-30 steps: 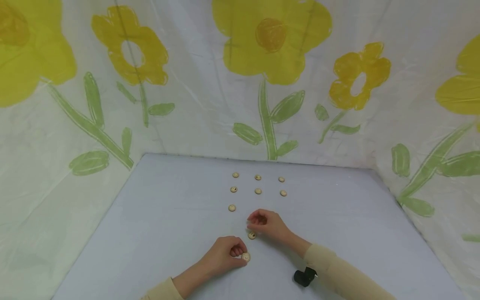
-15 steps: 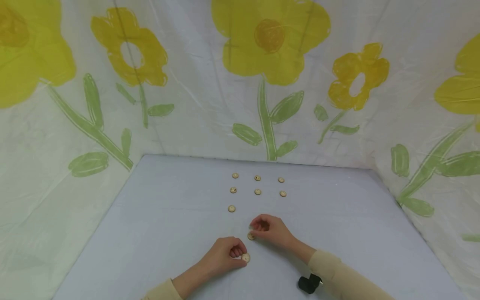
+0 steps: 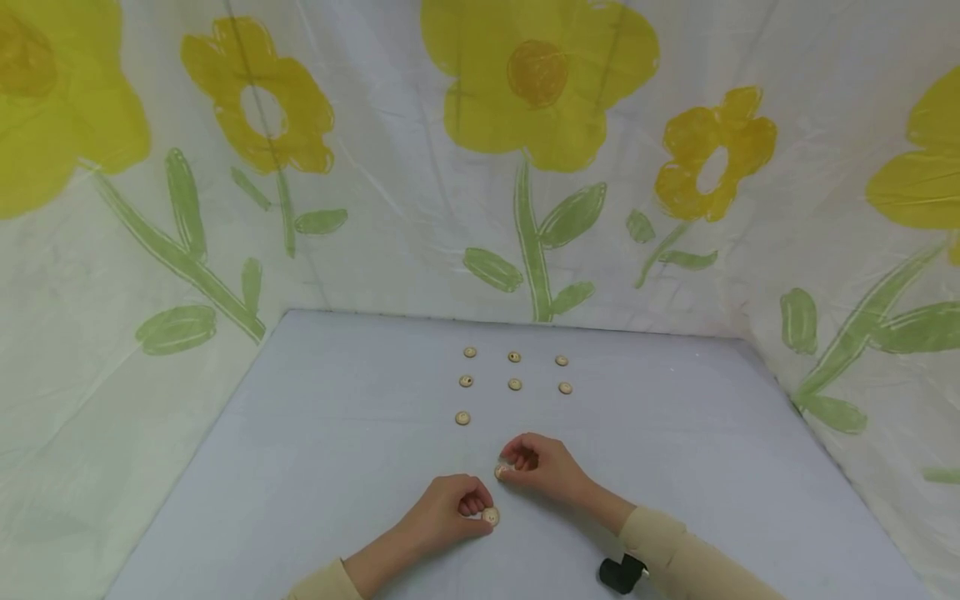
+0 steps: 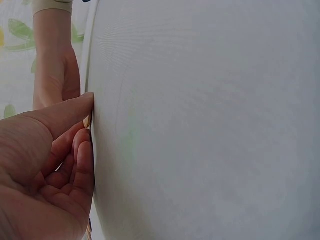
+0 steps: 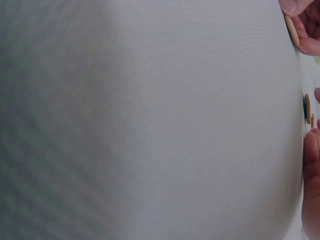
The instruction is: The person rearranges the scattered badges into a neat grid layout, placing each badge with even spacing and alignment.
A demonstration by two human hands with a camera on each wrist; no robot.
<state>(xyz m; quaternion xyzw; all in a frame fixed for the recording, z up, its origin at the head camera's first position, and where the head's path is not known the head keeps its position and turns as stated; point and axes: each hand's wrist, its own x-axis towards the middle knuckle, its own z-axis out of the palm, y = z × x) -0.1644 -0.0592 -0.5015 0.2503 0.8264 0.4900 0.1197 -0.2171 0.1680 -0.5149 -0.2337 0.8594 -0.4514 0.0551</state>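
Observation:
My left hand (image 3: pixel 453 510) rests on the table and pinches the edges of a small round wooden disc (image 3: pixel 491 517) with faint marks on its pale top. The same disc (image 5: pixel 291 30) shows at the upper right of the right wrist view. Slightly farther forward and right, my right hand (image 3: pixel 547 468) has its thumb and fingertips at a second wooden disc (image 3: pixel 499 472), partly hidden by them. In the right wrist view, this disc (image 5: pixel 307 109) lies between thumb and finger, near the tabletop. The left wrist view shows my left hand (image 4: pixel 55 165) mostly hiding its disc.
Beyond the hands, several similar discs lie in rows, including a lone disc (image 3: pixel 462 418) in the nearest row and a dark-marked disc (image 3: pixel 467 381) behind it. A black device (image 3: pixel 622 574) is beside the right sleeve. A flower-printed curtain (image 3: pixel 405 208) borders the pale table (image 3: pixel 337 400).
My right hand has moved slightly down and right, bringing its thumb and fingertips to the second disc, which they now partly cover. The left hand and its disc have stayed in place.

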